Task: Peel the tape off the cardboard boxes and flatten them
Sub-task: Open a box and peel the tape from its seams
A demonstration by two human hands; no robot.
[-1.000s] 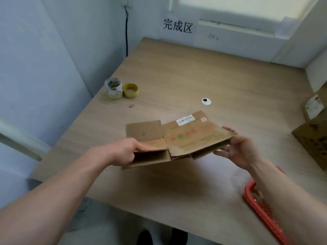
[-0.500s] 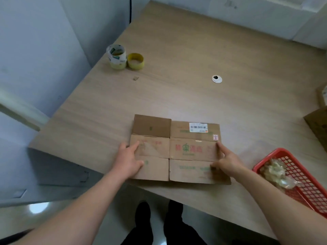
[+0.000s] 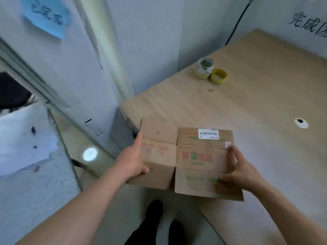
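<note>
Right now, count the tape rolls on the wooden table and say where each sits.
2. A white-and-green printed tape roll stands at the far left edge of the wooden table; a lower yellow tape roll sits just right of it. Others may lie out of view.

both forearms show bare right down to the lower edge of the view, and the left hand (image 3: pixel 131 161) and right hand (image 3: pixel 242 170) are bare as well; lower down, black shoes (image 3: pixel 154 208) and dark trouser legs (image 3: pixel 138 236), blurred
</note>
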